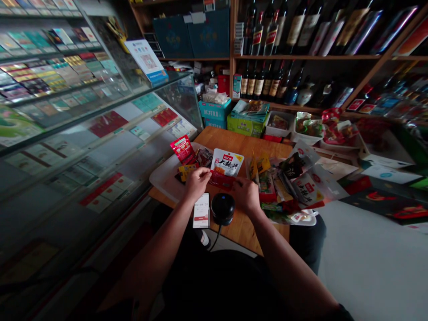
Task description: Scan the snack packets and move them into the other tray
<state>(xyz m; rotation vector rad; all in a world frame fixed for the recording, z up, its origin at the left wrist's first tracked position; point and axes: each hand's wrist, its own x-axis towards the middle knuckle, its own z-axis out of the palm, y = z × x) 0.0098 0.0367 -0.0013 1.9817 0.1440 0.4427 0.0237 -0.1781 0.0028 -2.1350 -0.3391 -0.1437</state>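
A white and red snack pouch (228, 165) with dark lettering stands tilted over the middle of the small wooden table. My left hand (198, 182) pinches its left edge with thumb and fingertips. At the lower right corner, my right hand (246, 193) is curled closed on the pouch, its fingertips partly hidden. Just below the pouch sits a round black device (223, 206) with a small blue light and a cable. A lit phone (201, 209) showing a timer lies left of the device. Beyond my left hand, a red packet (182, 149) leans among other snack packets.
A pale tray (160, 179) holds packets at the left of the wooden table (214, 133). Many pouches (307, 189) are heaped at the right. A glass display counter (100, 133) borders the left side; wine bottles (259, 84) and boxes (214, 111) stand behind.
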